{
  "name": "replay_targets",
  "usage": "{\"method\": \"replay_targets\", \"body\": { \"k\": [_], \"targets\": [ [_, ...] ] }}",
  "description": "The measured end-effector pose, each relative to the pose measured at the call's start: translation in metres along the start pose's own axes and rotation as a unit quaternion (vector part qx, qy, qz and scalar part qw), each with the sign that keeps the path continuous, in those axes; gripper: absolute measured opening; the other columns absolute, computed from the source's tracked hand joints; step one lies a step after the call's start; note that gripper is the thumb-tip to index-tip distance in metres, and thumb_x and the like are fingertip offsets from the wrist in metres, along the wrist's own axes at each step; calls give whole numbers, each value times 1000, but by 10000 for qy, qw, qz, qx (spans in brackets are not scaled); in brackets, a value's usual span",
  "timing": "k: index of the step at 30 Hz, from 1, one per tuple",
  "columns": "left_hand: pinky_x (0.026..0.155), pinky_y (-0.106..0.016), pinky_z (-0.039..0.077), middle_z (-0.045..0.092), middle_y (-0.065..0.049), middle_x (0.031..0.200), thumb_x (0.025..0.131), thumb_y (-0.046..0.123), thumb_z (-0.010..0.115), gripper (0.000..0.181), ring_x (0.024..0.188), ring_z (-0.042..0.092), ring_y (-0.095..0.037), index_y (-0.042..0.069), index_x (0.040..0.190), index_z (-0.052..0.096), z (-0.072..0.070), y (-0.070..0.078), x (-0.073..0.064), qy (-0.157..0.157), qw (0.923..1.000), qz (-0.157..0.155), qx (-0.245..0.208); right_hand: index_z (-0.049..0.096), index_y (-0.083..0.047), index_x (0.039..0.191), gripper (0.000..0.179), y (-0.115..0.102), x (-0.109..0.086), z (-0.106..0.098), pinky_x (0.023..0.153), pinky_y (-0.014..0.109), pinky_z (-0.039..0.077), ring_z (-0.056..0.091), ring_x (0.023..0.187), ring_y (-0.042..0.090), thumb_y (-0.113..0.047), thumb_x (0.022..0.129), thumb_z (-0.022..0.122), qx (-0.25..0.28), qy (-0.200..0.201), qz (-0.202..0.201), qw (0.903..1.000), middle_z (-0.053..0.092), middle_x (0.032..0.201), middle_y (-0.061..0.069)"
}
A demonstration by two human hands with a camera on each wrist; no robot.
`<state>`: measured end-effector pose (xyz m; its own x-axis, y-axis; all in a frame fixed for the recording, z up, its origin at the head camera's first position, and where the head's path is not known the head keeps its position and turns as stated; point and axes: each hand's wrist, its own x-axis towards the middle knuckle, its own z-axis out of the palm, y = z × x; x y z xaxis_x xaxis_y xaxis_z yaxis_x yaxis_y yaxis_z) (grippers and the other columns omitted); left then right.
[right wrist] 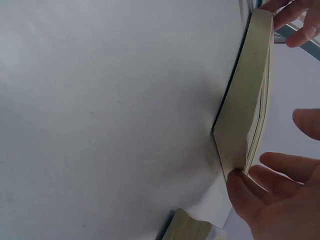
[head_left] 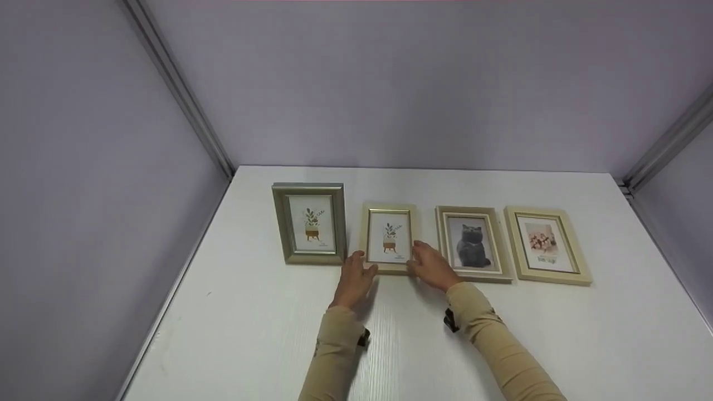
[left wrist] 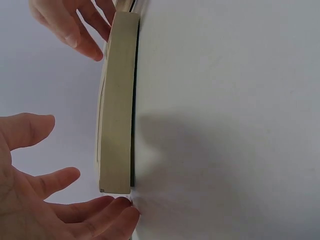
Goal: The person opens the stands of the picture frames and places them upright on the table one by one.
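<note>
Between my two hands a cream picture frame (head_left: pixel 389 234) with a potted-plant print lies flat on the white table. My left hand (head_left: pixel 354 283) is at its lower left corner, fingers spread and loosely bent; in the left wrist view the lower fingers (left wrist: pixel 95 217) are right at the frame's end and the thumb stands apart. My right hand (head_left: pixel 434 268) is at the lower right side, and its fingertips (right wrist: pixel 241 187) touch the frame's corner in the right wrist view, with the thumb held away. Neither hand is closed round the frame.
A grey-green frame (head_left: pixel 311 223) with a matching plant print is just left. On the right are a cream frame (head_left: pixel 472 243) with a grey cat and another (head_left: pixel 546 245) with pink flowers. Pale panels (head_left: pixel 418 83) enclose the white table (head_left: pixel 250 334) at the back and sides.
</note>
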<state>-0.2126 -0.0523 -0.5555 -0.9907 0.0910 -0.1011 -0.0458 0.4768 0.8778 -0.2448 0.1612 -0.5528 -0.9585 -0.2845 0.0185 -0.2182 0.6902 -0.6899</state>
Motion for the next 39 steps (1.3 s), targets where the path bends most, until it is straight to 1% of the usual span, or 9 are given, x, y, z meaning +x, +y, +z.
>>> {"method": "replay_targets", "body": {
  "k": [5, 9, 12, 15, 19, 25, 30, 35, 39],
  "targets": [
    [102, -55, 45, 47, -30, 141, 104, 18, 55, 49, 117, 60, -42, -10, 142, 41, -2, -4, 2, -49, 9998, 205, 8, 54, 1, 76, 19, 1, 0, -1, 91, 51, 51, 62, 105, 47, -3, 94, 60, -298, -170, -113, 9993, 41, 146, 40],
    [102, -56, 44, 45, -31, 142, 105, 21, 54, 51, 120, 56, -43, -10, 143, 40, -3, -5, 2, -263, 9993, 157, -227, 46, -5, 69, 28, 6, -1, -4, 69, 43, 48, 60, 79, 36, 0, 93, 61, -408, -319, -293, 9982, 40, 146, 39],
    [101, -57, 44, 45, -33, 142, 105, 21, 54, 50, 122, 53, -45, -9, 142, 42, -5, -4, 3, -372, 9982, 78, -464, 49, -1, 71, 25, 9, 0, -5, 71, 43, 46, 59, 82, 35, 2, 91, 64, -459, -389, -387, 9974, 40, 146, 38],
    [102, -58, 44, 47, -33, 141, 104, 21, 54, 49, 122, 53, -45, -10, 141, 43, -5, -3, 4, -341, 9978, 71, -570, 60, 13, 91, 12, 9, -1, -6, 81, 49, 51, 63, 92, 41, 4, 89, 67, -387, -322, -376, 9980, 45, 141, 41],
    [102, -57, 43, 48, -33, 141, 104, 23, 54, 50, 124, 52, -46, -9, 141, 44, -5, -3, 5, -370, 9970, 0, -677, 58, 23, 118, 38, 9, -3, -4, 97, 55, 47, 58, 113, 45, 5, 86, 70, -371, -217, -232, 9988, 41, 143, 42],
    [103, -57, 43, 52, -30, 139, 105, 23, 53, 42, 126, 51, -43, -5, 136, 49, -8, -2, 7, -191, 9915, -360, -1235, 59, 23, 119, 40, 8, -4, -2, 95, 53, 49, 56, 113, 42, 4, 86, 72, -350, -269, -202, 9988, 33, 150, 41],
    [100, -54, 45, 55, -26, 134, 104, 24, 55, 42, 119, 54, -37, -5, 135, 50, -13, -2, 7, 81, 9772, -879, -1932, 59, 12, 83, 15, 9, -5, -2, 91, 52, 49, 55, 119, 47, 4, 84, 72, -371, -299, -388, 9981, 36, 147, 42],
    [101, -53, 46, 52, -28, 139, 104, 23, 56, 46, 120, 55, -38, -5, 139, 47, -13, -5, 8, 7, 9729, -1014, -2078, 40, -4, 68, 38, 9, -5, -6, 73, 45, 46, 62, 100, 40, 7, 80, 74, -318, -231, -397, 9984, 39, 145, 42],
    [91, -43, 50, 58, -23, 129, 102, 21, 59, 45, 103, 58, -27, -5, 137, 49, -12, -6, 12, 148, 9689, -1040, -2240, 37, -4, 68, 43, 11, -6, -8, 72, 42, 44, 59, 87, 36, 4, 81, 77, -287, -260, -310, 9988, 38, 145, 41]
  ]
}}
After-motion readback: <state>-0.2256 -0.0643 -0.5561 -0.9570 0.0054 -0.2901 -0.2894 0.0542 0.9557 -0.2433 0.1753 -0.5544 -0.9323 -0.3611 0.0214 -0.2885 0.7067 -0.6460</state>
